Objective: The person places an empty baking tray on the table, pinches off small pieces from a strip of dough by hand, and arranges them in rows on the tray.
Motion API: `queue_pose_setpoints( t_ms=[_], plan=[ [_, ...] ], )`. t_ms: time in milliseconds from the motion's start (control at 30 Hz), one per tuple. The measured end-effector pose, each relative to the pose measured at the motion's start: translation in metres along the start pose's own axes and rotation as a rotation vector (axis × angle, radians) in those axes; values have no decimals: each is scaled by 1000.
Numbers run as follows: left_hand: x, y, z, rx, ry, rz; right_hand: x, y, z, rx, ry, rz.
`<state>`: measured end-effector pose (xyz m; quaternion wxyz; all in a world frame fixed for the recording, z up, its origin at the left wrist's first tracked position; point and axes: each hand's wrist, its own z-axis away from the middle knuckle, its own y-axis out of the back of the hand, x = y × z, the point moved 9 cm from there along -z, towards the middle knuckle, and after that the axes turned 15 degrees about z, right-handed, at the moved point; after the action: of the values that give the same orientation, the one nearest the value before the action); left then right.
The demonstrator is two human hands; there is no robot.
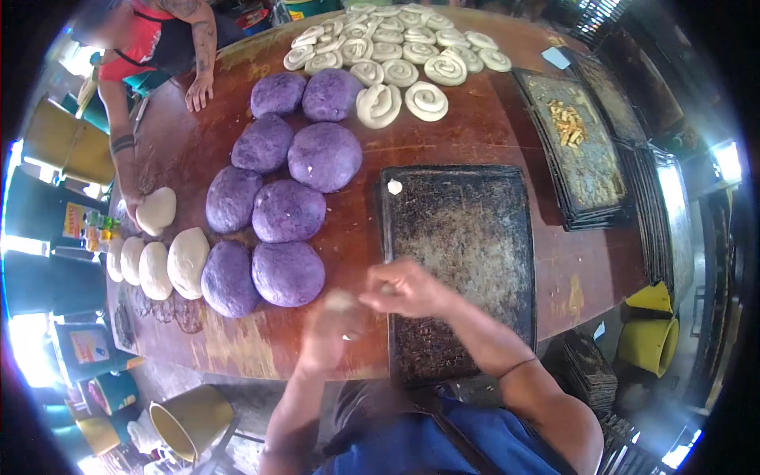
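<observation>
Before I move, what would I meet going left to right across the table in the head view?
Row of white dough balls → nearest purple dough balls → left hand → right hand → stacked trays. Left out for overlap: dough spirals, dark tray.

We wear a blue top (507, 435) with a dark strap (459, 443) slanting across it. Our left hand (328, 336), right hand (413, 289) and forearms (479, 328) are bare; a thin dark band (518, 367) circles the right arm (546, 400) near the elbow.
</observation>
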<state>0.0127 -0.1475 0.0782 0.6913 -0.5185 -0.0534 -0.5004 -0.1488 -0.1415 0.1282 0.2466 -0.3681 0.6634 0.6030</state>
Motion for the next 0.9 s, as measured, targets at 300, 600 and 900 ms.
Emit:
queue_pose_setpoints(
  t_ms=[300, 600, 900],
  plan=[
    [-1, 28, 25, 5, 38, -402, 131, 34, -49, 484, -317, 470],
    [61, -20, 90, -398, -722, -723, -147, -44, 60, 119, 115, 270],
    [-30, 18, 30, -447, 205, -203, -121, -59, 84, 456, -301, 450]
  ],
)
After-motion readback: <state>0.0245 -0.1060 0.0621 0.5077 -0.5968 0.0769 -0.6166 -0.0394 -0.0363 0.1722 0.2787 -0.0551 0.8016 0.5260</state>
